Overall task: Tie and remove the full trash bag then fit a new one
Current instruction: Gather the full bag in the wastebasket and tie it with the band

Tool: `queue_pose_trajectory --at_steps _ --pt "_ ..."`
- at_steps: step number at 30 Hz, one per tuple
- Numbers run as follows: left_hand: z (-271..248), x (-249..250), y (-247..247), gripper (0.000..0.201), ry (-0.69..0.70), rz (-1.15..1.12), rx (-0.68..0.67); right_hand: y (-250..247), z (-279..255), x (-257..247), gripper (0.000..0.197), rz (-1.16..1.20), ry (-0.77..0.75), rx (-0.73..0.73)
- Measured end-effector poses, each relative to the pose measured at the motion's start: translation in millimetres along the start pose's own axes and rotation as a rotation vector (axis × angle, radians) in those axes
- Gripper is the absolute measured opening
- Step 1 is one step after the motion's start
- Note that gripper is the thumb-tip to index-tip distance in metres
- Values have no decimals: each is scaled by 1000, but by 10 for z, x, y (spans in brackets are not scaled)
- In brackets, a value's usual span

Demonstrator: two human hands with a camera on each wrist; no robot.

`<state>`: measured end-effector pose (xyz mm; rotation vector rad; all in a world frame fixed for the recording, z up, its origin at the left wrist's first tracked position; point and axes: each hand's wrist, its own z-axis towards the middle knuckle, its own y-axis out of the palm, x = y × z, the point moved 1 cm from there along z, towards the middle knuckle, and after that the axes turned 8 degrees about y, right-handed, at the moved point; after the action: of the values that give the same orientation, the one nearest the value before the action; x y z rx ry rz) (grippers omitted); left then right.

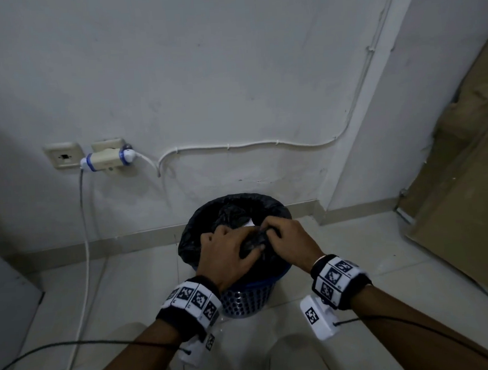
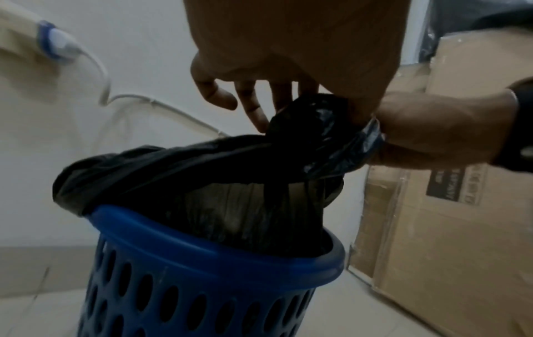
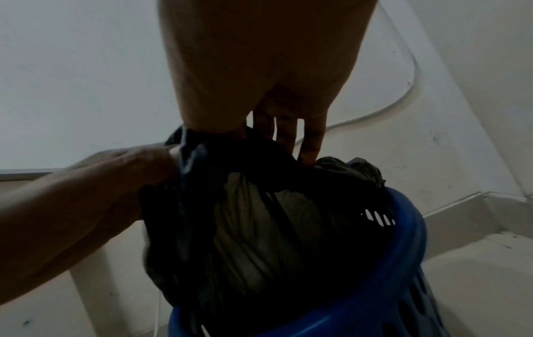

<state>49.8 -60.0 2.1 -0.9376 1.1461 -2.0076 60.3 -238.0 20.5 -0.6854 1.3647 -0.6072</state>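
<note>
A black trash bag lines a blue perforated bin standing on the floor by the wall. Its near edge is gathered into a bunch above the bin mouth. My left hand and right hand meet over the bin and both pinch that bunch. In the left wrist view the left hand pinches the bunched plastic while the right hand grips it from the right. In the right wrist view the bag is pulled up off the near rim of the bin.
A wall socket with a plugged adapter and white cables are at the left. Cardboard boxes lean at the right. The bin stands on pale floor tiles close to the wall skirting.
</note>
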Motion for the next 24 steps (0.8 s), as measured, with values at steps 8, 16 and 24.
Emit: queue_pose_trajectory --at_steps 8,16,24 --pt "-120 -156 -46 13 15 -545 13 8 77 371 59 266 656 23" --pt "-139 -24 -86 34 26 -607 -153 -30 226 -46 27 494 271 86" --pt "-12 76 -18 39 113 -597 -92 107 253 55 28 562 479 103"
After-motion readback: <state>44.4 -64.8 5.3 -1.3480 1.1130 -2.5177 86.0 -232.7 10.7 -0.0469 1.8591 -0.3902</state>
